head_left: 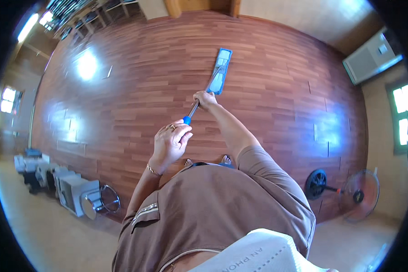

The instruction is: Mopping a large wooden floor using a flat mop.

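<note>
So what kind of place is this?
Probably a hall or meeting room, though I can't be sure: there's a wide wood-look floor, some chairs at the far left and a standing fan.

The right arm stretched forward and inward, its right hand closed in a grip. The left forearm slanted up nearer the body, the left hand lower, its fingers curled, its back partly upward.
</note>
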{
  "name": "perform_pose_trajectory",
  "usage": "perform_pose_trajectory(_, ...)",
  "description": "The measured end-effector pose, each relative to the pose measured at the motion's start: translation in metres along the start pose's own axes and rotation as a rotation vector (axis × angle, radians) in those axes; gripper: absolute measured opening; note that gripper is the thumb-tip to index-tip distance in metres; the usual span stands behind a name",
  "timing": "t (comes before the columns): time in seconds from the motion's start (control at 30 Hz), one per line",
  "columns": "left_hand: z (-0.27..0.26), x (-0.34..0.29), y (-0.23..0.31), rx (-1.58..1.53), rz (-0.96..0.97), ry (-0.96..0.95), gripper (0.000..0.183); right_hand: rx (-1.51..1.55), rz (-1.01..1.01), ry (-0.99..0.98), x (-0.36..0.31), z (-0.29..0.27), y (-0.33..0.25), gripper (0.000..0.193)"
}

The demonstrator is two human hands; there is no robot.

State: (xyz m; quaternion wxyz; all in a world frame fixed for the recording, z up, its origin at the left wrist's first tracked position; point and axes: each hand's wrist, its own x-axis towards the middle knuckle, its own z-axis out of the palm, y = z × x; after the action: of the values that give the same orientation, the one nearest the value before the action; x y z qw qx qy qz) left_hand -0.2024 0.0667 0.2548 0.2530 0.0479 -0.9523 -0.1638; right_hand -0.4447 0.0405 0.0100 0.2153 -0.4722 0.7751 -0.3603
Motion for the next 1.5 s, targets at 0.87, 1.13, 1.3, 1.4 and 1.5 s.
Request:
perform_pose_trajectory(0.87,-0.008,0.09,0.09,-0.653,0.657,-0.484,0.013,-0.221,0.584,0.918,-0.32,-0.071,-0.03,0.031)
perform_pose_trajectory(1.13,-0.006,0.084,0.12,-0.863,0.85,-0.648,0.013,-0.275,0.764,1.073,-0.407,-0.04,-0.085,0.033)
perform_pose_trajectory(1.3,0.01,0.053,0.12,-1.241,0.913,-0.874,0.012,-0.408,0.85,1.071,-0.456,0.012,-0.114,0.032)
perform_pose_trajectory(1.4,0.023,0.028,0.13,-1.444,0.906,-0.999,0.01,-0.455,0.967,1.143,-0.484,0.037,-0.131,0.03)
perform_pose_trajectory(1.5,0.033,0.006,0.144,-1.438,0.648,-1.422,0.015,-0.493,1.013,1.138,-0.518,0.059,-0.134,0.029)
